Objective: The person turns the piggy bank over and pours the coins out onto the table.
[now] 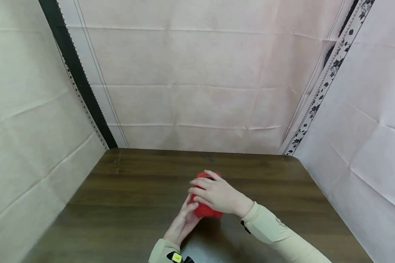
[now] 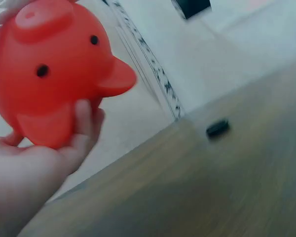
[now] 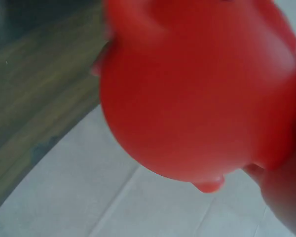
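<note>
Pig: one red toy pig [image 1: 205, 208], held up just over the middle of the table [image 1: 125, 190], between both hands.
Right hand: right hand [image 1: 217, 195] lies over the top of the pig, fingers curled round its far side, holding it.
Left hand: left hand [image 1: 183, 221] cups it from below and the near left, palm up, fingers bent up against the belly.
Facing: in the left wrist view the pig [image 2: 49, 69] shows snout, two black eyes and an ear; its face looks toward that wrist, tilted a little.
Axis: the body is almost round, so I can't call a long axis.
Nearer hand: both touch it; neither is nearer.
Count: one pig, two hands, one small dark piece [image 2: 217, 128] lying on the table, well apart.
Surround: pale sheets [image 1: 197, 91] on three sides.
</note>
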Action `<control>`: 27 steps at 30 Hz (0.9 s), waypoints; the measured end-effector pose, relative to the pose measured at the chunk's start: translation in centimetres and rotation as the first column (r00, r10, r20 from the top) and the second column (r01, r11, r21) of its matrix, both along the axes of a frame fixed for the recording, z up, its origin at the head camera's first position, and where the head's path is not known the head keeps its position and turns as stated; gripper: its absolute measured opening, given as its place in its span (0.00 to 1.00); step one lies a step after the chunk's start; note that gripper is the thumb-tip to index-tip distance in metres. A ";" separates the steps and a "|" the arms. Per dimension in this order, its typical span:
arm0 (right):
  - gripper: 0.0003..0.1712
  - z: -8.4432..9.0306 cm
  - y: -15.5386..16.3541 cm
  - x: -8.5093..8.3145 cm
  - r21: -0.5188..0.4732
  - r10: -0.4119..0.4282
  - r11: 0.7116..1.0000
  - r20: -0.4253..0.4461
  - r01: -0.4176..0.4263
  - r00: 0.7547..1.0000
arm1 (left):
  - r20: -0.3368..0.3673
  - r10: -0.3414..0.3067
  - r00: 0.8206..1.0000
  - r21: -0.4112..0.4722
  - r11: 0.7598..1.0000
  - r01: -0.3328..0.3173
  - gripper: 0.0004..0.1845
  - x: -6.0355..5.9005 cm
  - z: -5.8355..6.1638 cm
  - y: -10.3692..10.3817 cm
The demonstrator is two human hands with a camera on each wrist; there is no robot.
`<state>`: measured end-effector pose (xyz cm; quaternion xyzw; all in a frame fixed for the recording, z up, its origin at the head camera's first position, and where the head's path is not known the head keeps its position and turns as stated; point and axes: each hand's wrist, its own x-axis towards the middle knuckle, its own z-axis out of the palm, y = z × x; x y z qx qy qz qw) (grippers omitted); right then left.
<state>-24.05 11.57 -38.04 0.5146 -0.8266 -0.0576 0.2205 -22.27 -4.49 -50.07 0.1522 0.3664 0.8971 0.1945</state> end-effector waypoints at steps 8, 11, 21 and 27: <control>0.26 0.8 0.0 -0.1 -0.294 -0.137 0.948 -0.025 0.123 0.990 | 0.045 -0.023 0.999 0.286 0.958 0.009 0.23 0.0 0.1 -0.4; 0.20 0.6 -0.3 0.1 -0.479 -0.147 0.863 0.064 0.160 0.987 | -0.030 0.007 1.000 0.263 0.965 0.001 0.20 0.3 0.3 -0.3; 0.26 -1.1 -1.0 1.4 -0.688 -0.102 0.666 0.301 0.290 0.948 | -0.034 0.263 0.964 -0.086 0.960 -0.265 0.45 0.4 1.6 1.2; 0.30 -2.1 -0.8 1.9 -0.723 0.014 0.581 0.468 0.374 0.884 | -0.009 0.351 0.936 -0.106 0.931 -0.350 0.41 0.5 1.6 1.1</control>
